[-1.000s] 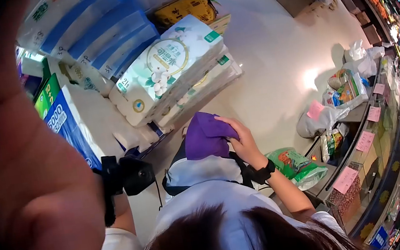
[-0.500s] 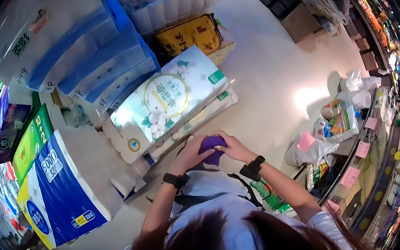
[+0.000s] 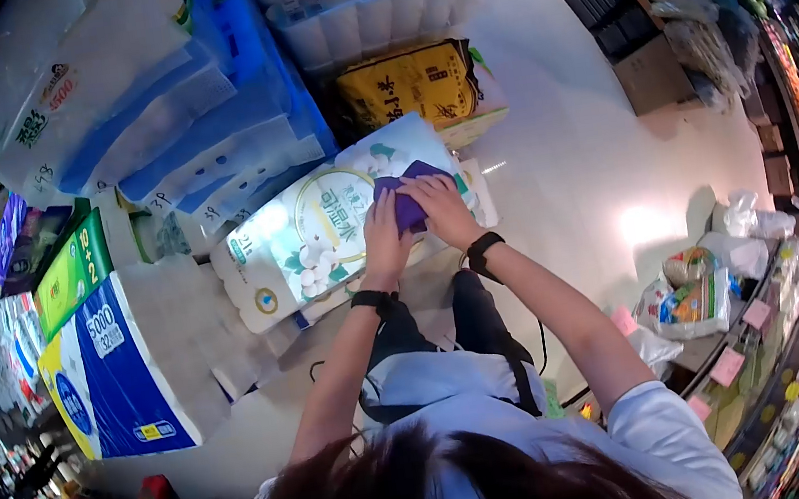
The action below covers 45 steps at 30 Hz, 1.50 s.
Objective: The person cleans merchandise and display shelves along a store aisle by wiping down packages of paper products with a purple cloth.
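A folded purple cloth [image 3: 409, 214] lies against the top of a white tissue pack [image 3: 269, 256] with green print and cotton flowers. My left hand [image 3: 384, 241] presses on the cloth's left side, fingers close together. On the right part of the cloth rests my right hand [image 3: 445, 211], its fingers curved over the fabric. Both hands are side by side near the pack's right end. Black bands circle both wrists. What lies under the fingers is hidden.
Blue-and-white paper packs [image 3: 201, 124] are stacked at the upper left. A yellow bag [image 3: 408, 87] stands behind the tissue pack. Left of it sits a large blue pack [image 3: 118, 372]. Plastic bags [image 3: 693, 292] and a cardboard box [image 3: 651, 75] are on the right.
Both hands have moved forward with the purple cloth, from in front of my body onto the tissue pack. The cloth now spreads wider beneath the fingers. The view has shifted slightly.
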Motion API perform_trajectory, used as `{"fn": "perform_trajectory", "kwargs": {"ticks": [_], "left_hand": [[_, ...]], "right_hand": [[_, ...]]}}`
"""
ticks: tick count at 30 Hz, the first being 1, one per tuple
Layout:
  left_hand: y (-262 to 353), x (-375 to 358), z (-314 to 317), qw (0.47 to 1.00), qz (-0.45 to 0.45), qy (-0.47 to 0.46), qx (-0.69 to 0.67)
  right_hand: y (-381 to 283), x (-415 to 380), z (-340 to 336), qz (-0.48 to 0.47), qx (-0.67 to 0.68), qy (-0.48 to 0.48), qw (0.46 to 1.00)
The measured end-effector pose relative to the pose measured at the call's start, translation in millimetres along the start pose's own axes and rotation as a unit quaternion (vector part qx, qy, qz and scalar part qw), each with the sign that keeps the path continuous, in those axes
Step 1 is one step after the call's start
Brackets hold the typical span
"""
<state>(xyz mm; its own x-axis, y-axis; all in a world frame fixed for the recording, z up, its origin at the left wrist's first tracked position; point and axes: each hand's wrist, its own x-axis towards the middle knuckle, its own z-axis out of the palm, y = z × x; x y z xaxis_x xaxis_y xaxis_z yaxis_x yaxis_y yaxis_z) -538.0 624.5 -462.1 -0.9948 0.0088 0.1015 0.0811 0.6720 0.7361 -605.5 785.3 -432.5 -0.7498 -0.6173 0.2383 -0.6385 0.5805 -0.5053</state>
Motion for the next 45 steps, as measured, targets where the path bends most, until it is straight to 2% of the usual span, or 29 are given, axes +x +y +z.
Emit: {"fn": "perform_trajectory", "kwargs": {"ticks": [1, 4, 5, 8, 12, 15, 18, 21, 25, 28, 29, 32, 39, 41, 44, 45], "left_hand": [[-14.1, -0.5, 19.4, 0.998, -0.028, -0.047, 0.01], [-17.8, -22.9, 58.8, 0.992, -0.039, -0.07, 0.102], [-12.5, -28.2, 66.8, 0.995, -0.053, -0.063, 0.061], [13.1, -36.4, 83.1, 0.988, -0.095, -0.068, 0.098], [30.6, -33.4, 107.8, 0.983, -0.14, -0.046, 0.106], [35.2, -23.7, 121.8, 0.978, -0.16, -0.028, 0.128], [36.4, -11.6, 124.0, 0.971, -0.195, -0.05, 0.126], [28.6, 3.4, 119.5, 0.982, -0.103, -0.04, 0.153], [18.2, 23.0, 118.1, 0.982, -0.112, -0.019, 0.149], [11.7, 46.0, 103.1, 0.979, -0.065, -0.04, 0.188], [4.1, 55.0, 107.0, 0.986, -0.088, 0.003, 0.141], [-20.4, 77.9, 108.1, 0.989, -0.08, 0.002, 0.125], [-30.6, 117.0, 94.3, 0.977, -0.087, -0.1, 0.17], [-20.6, 119.4, 93.5, 0.974, -0.111, -0.09, 0.175], [-21.5, 125.2, 99.6, 0.971, -0.125, -0.08, 0.188], [-19.8, 127.9, 100.0, 0.969, -0.134, -0.083, 0.19]], "right_hand": [[22.1, -10.5, 18.6, 0.031, -0.033, -0.059, 0.997], [61.5, -46.1, 41.2, 0.046, -0.007, -0.114, 0.992], [69.5, -54.7, 40.7, 0.024, -0.018, -0.12, 0.992], [75.8, -70.8, 24.2, 0.012, 0.016, -0.145, 0.989], [93.4, -75.5, 9.2, -0.036, -0.004, -0.154, 0.987], [99.0, -72.1, 5.6, -0.025, 0.023, -0.174, 0.984], [97.7, -63.5, -2.5, -0.015, 0.052, -0.187, 0.981], [111.1, -52.0, 8.9, -0.028, 0.054, -0.187, 0.98], [117.8, -32.6, 7.2, -0.014, 0.053, -0.224, 0.973], [128.8, -5.6, 8.5, -0.006, 0.071, -0.237, 0.969], [134.2, 4.1, 12.6, -0.007, 0.059, -0.238, 0.969], [143.7, 30.0, 22.0, -0.007, 0.024, -0.248, 0.969], [153.7, 70.9, 16.3, -0.037, -0.021, -0.257, 0.965], [154.9, 78.4, 12.4, -0.029, -0.022, -0.28, 0.959], [164.4, 81.3, 18.4, -0.049, -0.015, -0.257, 0.965], [168.7, 81.8, 22.6, -0.074, -0.005, -0.218, 0.973]]}}
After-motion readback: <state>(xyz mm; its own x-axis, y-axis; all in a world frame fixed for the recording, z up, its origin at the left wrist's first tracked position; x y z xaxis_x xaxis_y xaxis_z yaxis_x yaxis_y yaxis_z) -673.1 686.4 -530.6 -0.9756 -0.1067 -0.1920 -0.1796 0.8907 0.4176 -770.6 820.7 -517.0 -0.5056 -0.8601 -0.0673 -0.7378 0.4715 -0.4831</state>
